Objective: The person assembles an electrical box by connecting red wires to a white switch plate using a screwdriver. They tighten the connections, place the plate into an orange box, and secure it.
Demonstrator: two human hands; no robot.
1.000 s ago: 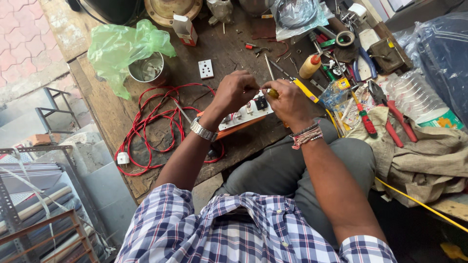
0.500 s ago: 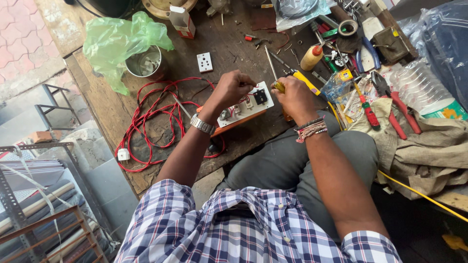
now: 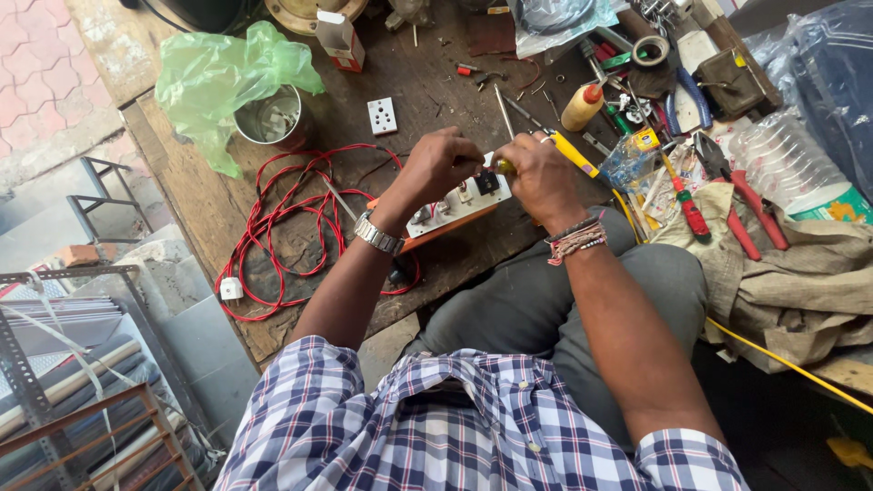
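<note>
Socket board (image 3: pixel 455 207) lies under both hands' fingers (image 3: pixel 455 150), touching them

Both hands (image 3: pixel 491 173) on switchboard (image 3: pixel 455 207)

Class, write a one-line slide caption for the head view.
Both hands, left and right, work a yellow-handled screwdriver over a white switchboard beside red cable.
</note>
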